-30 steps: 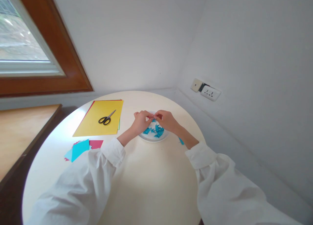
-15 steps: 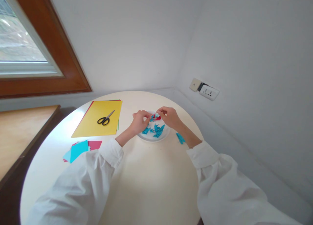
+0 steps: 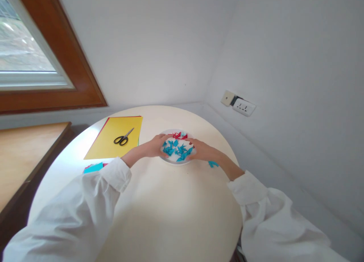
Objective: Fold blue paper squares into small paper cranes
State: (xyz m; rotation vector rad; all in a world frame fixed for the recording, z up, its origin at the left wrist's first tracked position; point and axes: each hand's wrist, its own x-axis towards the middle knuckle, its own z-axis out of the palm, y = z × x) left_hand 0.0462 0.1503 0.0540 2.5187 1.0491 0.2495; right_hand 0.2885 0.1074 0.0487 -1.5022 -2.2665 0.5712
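A round white plate holds several small folded paper birds, which look like cranes: blue paper cranes toward the near side and red paper cranes at the far side, with a pale blue one among them. My left hand curves round the plate's left side, its fingers and thumb at the rim close to the cranes. On the right side my right hand is curled in the same way, with fingertips over the plate. Another blue paper crane lies on the table beside my right forearm, partly covered by it.
Black-handled scissors lie on a stack of yellow paper to the left. Cut blue paper pieces are half hidden by my left sleeve. The round table borders white walls, with a wall socket at right.
Both hands have left the small cranes at the plate's far side and come apart to its two sides. The red cranes now show more fully. My forearms sit wider apart.
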